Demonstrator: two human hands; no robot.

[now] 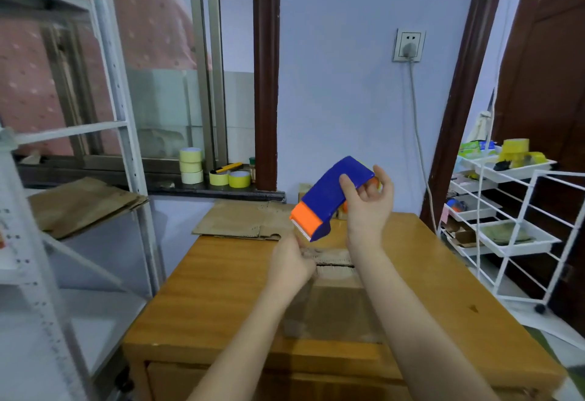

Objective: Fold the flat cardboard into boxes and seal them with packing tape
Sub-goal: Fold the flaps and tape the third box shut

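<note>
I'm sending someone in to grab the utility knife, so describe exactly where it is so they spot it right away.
Look at the dark window ledge left of the brown door frame. Rolls of yellow tape stand there; the utility knife lies on top of the two low rolls at the right end. It is the only long, thin thing there, yellow with a black tip.

Home room used for packing, tape rolls (pixel 191 165) on windowsill, wire shelving cart (pixel 519 232), wall socket (pixel 409 45)
</note>
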